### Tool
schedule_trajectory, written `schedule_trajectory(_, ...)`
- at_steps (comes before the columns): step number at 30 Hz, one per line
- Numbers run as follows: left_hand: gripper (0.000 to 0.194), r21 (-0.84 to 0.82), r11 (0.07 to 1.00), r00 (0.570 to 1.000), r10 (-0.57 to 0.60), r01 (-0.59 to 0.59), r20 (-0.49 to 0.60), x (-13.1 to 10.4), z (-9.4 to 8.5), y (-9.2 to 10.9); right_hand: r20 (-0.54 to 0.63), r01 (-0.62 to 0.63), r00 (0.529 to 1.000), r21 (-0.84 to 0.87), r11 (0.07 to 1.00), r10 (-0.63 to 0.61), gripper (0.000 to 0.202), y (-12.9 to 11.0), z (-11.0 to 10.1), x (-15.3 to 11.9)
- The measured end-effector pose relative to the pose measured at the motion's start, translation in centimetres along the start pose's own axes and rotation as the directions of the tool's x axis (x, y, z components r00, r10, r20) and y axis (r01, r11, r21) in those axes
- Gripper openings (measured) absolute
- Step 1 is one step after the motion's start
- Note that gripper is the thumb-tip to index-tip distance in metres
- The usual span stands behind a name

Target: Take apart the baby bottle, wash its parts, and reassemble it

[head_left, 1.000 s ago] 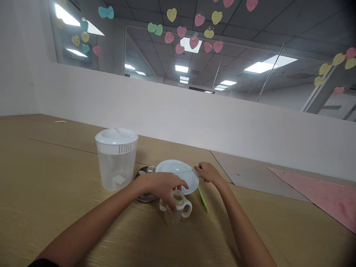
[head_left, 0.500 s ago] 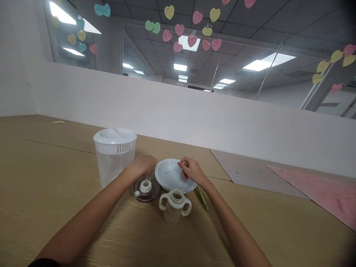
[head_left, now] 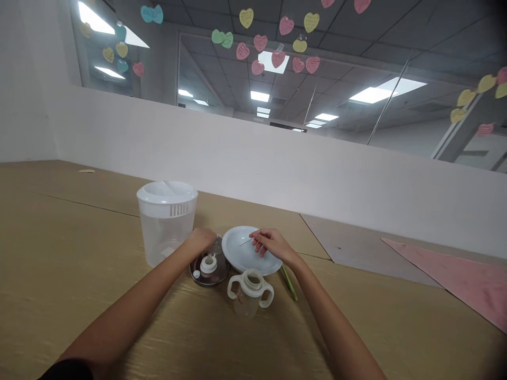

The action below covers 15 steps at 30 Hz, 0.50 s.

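R hand (head_left: 271, 244) w/ thin rod (head_left: 246, 241) over plate (head_left: 242, 257)

We note both forearms bare to the elbow; a dark sleeve edge (head_left: 67, 368) shows on our left upper arm.

We're in an office, by the look of it. Above the low white partition wall (head_left: 277, 163) runs a glass pane (head_left: 317, 79), and through it we see a grid ceiling with flat panel lights (head_left: 370, 95). Stuck on that glass above the partition are paper heart notes (head_left: 261, 42) in pink, yellow and green. In front of the partition stretches a broad wood-grain desk (head_left: 79, 253), joined from several tops, the kind we find in shared workrooms.
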<state>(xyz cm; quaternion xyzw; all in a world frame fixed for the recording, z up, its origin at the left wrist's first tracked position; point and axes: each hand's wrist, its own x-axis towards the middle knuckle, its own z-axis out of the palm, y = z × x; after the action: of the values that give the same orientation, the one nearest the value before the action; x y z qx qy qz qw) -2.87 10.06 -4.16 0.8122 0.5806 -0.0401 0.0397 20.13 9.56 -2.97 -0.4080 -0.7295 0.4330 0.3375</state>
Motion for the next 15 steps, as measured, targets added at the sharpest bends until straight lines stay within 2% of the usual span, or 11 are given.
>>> schedule_trajectory(3, 0.016, 0.047, 0.996, 0.996, -0.08, 0.082, -0.034, -0.4, -0.4, 0.4, -0.027, 0.018, 0.999, 0.007, 1.0, -0.018, 0.029, 0.1, 0.0, 0.1)
schedule_trajectory(8, 0.014, 0.072, 0.989, 0.99, -0.128, 0.132, -0.063, -1.1, -0.9, 1.0, -0.048, 0.055, 0.997, 0.006, 0.998, -0.055, 0.035, -0.1, -0.1, 0.0)
schedule_trajectory(15, 0.024, 0.065, 0.978, 0.979, -0.193, 0.197, -0.072, -1.0, -0.5, 1.9, -0.096, 0.099, 0.99, -0.005, 0.995, -0.099, 0.043, -0.3, 0.1, 0.0)
